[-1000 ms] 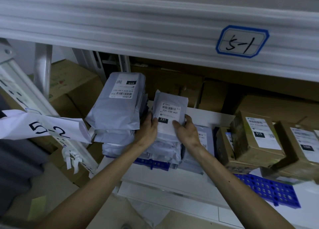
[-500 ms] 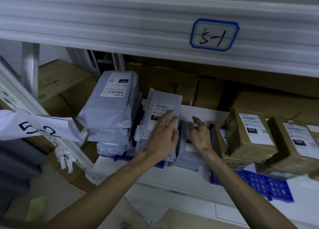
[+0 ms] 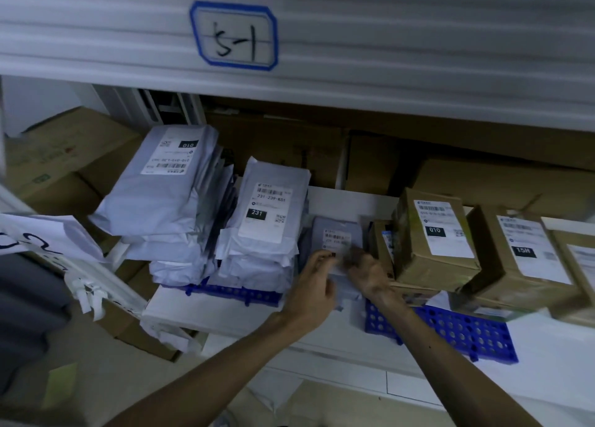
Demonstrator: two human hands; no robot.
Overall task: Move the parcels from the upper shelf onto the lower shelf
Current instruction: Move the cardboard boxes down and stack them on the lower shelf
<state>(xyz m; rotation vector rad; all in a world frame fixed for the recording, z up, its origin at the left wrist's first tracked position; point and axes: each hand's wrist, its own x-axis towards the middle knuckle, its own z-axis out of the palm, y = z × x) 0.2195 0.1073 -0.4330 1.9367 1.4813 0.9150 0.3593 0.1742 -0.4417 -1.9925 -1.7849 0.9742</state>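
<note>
**Both hands on one flat parcel, lower shelf**

Head view only.

Left hand (image 3: 317,282): forearm in from bottom centre, angled up and right. Back of hand up, fingers bent, tips touching the near-left corner of the label on the flat parcel (image 3: 338,228). Thumb apart, toward the parcel's near edge. Pinching or just resting: can't tell, motion blur.

Right hand (image 3: 368,273): forearm in from bottom right, angled up and left. Wrist above the far-left corner of the blue grid (image 3: 457,330). Fingers pointing left onto the same label, smeared by blur. Grip not readable either.

Hands close together, fingertips nearly meeting over the label.

Flat parcel: small grey mailer, lying flat on the lower shelf (image 3: 225,314), between the 231 stack (image 3: 257,259) and the 010 box (image 3: 431,265), just beside both.

231 stack: grey mailers piled up, top one label-up. 010 stack (image 3: 161,195) touching it on the left, taller, leaning.

Second brown box (image 3: 521,275) just right of the 010 box.

Upper shelf beam (image 3: 386,56) across the top, with the "5-1" tag (image 3: 233,35) on its face. Shelf surface above it hidden.
</note>
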